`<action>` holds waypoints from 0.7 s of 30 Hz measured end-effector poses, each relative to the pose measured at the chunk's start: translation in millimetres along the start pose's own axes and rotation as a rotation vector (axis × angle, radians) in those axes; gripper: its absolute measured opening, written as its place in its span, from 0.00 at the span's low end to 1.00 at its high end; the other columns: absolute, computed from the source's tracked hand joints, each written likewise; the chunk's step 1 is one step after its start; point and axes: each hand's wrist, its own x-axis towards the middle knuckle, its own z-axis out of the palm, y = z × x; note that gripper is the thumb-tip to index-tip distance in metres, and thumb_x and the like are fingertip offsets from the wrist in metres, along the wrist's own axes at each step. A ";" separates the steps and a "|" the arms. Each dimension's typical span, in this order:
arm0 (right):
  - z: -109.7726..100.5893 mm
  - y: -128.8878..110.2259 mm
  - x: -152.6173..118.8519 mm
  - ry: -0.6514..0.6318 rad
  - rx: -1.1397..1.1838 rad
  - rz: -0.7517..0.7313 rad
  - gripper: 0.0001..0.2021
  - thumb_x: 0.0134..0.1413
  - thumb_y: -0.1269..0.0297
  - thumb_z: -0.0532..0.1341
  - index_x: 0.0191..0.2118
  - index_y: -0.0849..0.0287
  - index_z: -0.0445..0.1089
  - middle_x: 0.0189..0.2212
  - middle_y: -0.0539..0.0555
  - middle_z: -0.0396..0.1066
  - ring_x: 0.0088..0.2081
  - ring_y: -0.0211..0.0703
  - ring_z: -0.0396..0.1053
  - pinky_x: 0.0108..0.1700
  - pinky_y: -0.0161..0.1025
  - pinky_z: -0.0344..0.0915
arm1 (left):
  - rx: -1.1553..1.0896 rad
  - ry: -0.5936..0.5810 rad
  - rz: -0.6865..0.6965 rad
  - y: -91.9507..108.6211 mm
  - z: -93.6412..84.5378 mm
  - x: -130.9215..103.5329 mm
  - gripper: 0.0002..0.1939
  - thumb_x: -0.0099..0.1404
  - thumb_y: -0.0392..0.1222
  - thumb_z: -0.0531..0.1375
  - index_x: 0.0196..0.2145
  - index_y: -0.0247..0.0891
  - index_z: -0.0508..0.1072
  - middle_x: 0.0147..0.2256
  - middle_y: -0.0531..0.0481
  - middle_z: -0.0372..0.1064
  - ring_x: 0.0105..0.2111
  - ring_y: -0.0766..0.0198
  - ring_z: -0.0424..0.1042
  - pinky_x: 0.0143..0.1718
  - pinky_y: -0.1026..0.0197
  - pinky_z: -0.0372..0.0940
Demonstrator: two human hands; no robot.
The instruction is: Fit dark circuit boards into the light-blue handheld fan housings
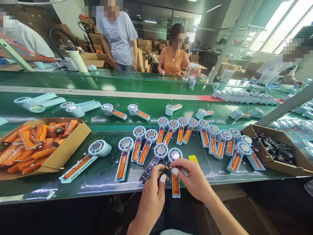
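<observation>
Left hand: your left hand (152,192) is closed in a pinch on a small dark circuit part (163,171), thumb tip capped in white, at the near edge of the green worktop (102,176).
Right hand: your right hand (192,176) pinches the same small dark circuit part from the other side, a white cap on one fingertip; the two hands touch at the fingertips.
Held part: it sits between both hands, just above a pale blue fan half-shell with an orange battery (175,169), whose round white head lies just beyond your fingers.
Neighbouring unit: a pale blue fan half-shell with a dark circuit board in its handle (154,161) lies just left of it, angled toward your left hand.
Yellow tag: a small yellow label (194,159) lies on the worktop just beyond your right hand.
Row of units: many more pale blue shells with orange batteries (181,130) lie side by side across the worktop beyond your hands.
Left box: an open brown cardboard box of orange battery cells (36,143) stands well to your left.
Right box: an open brown cardboard box of dark circuit boards (276,150) stands well to your right.
Other people: people stand or sit on the far side of the green line, apart from your hands.
</observation>
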 end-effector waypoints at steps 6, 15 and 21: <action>6.7 -4.9 -4.0 0.016 -0.049 0.077 0.09 0.59 0.69 0.59 0.40 0.56 0.77 0.36 0.53 0.79 0.37 0.44 0.76 0.40 0.38 0.71 | -0.182 0.017 -0.143 2.2 5.0 -4.8 0.14 0.70 0.48 0.49 0.50 0.41 0.63 0.40 0.44 0.78 0.21 0.64 0.72 0.26 0.59 0.69; 14.3 -0.1 -4.2 0.107 -0.206 -0.139 0.09 0.62 0.73 0.57 0.38 0.55 0.74 0.36 0.53 0.75 0.37 0.42 0.74 0.40 0.36 0.69 | -0.215 0.053 -0.105 8.1 4.2 -4.0 0.14 0.70 0.49 0.52 0.45 0.40 0.70 0.33 0.48 0.78 0.25 0.61 0.76 0.25 0.61 0.71; 29.6 11.5 -11.0 0.236 -0.318 -0.224 0.09 0.66 0.71 0.55 0.40 0.55 0.73 0.40 0.56 0.73 0.40 0.45 0.73 0.42 0.39 0.70 | -0.133 0.126 -0.018 7.0 9.9 -8.5 0.15 0.71 0.48 0.52 0.46 0.39 0.73 0.35 0.45 0.79 0.26 0.61 0.77 0.29 0.60 0.73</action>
